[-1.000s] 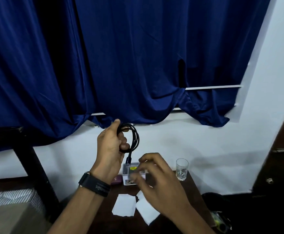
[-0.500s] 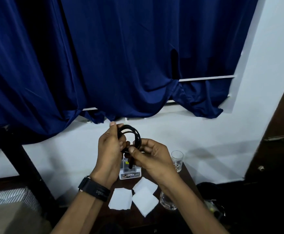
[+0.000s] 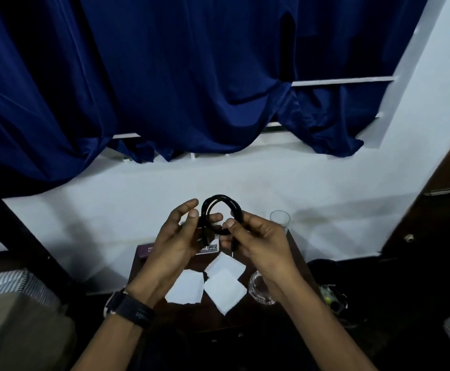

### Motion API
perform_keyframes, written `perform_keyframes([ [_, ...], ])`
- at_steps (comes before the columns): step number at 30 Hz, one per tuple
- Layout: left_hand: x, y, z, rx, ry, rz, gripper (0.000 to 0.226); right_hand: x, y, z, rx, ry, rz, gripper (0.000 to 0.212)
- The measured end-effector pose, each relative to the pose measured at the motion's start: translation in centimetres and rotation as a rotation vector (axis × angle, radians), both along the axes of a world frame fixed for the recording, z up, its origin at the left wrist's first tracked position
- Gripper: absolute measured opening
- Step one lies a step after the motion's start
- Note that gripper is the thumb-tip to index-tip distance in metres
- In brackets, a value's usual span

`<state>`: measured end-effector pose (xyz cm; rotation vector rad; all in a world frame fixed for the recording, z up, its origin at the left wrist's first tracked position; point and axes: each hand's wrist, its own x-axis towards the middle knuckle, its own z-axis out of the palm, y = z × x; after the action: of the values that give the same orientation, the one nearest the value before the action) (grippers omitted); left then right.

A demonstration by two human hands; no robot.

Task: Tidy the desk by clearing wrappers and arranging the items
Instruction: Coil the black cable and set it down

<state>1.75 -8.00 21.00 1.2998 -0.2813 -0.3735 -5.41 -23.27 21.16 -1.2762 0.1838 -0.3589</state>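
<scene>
A coiled black cable (image 3: 220, 207) is held up above the small dark desk (image 3: 293, 245), between both hands. My left hand (image 3: 178, 236) pinches the coil's left side with thumb and fingers, its index finger raised. My right hand (image 3: 256, 236) grips the coil's right side, thumb on top, and a loose cable end hangs below it. Three white paper wrappers (image 3: 224, 290) lie on the desk under my hands. A small white box (image 3: 208, 249) is mostly hidden behind my left hand.
A tall clear glass (image 3: 280, 220) stands at the desk's back right and a second glass (image 3: 260, 290) sits near the front right, under my right wrist. A maroon box (image 3: 145, 250) lies at the back left. A dark bin (image 3: 331, 287) stands right of the desk. Blue curtains hang above.
My right hand rose from over the desk and took hold of the cable coil's right side. Both hands now hold the coil, and the view has shifted slightly.
</scene>
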Motion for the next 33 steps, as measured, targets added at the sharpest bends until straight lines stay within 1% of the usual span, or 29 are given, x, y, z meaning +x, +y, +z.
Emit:
perform_keyframes([
  [4, 0.6, 0.2, -1.5, 0.032, 0.010, -0.019, 0.048, 0.6, -1.3, -1.0, 0.010, 0.039, 0.028, 0.023],
  [7, 1.0, -0.2, -3.5, 0.103, 0.007, 0.020, 0.059, 1.2, -2.5, -2.7, 0.004, 0.117, 0.007, 0.016],
  [10, 1.4, -1.1, -6.0, 0.188, -0.013, 0.047, 0.064, 2.0, -3.7, -5.1, 0.010, 0.210, -0.001, 0.016],
  [13, 2.6, -2.4, -9.6, 0.249, 0.023, 0.096, 0.045, 3.1, -5.0, -7.8, 0.046, 0.309, -0.048, 0.020],
  [17, 4.3, -3.2, -15.6, 0.373, 0.036, 0.183, 0.030, 6.4, -7.3, -11.6, 0.146, 0.407, -0.122, 0.007],
  [21, 6.2, -3.5, -19.7, 0.470, 0.022, 0.246, 0.021, 11.6, -9.2, -15.6, 0.096, 0.515, -0.163, 0.007],
  [24, 8.1, -3.6, -21.8, 0.484, 0.026, 0.302, 0.018, 15.7, -10.0, -19.0, 0.039, 0.570, -0.143, 0.001],
  [30, 10.5, -3.2, -22.8, 0.393, 0.099, 0.395, 0.015, 22.2, -10.5, -25.3, -0.060, 0.667, -0.077, 0.013],
  [33, 10.9, -2.9, -22.5, 0.342, 0.119, 0.413, 0.015, 24.0, -10.4, -27.3, -0.117, 0.688, -0.046, 0.006],
])
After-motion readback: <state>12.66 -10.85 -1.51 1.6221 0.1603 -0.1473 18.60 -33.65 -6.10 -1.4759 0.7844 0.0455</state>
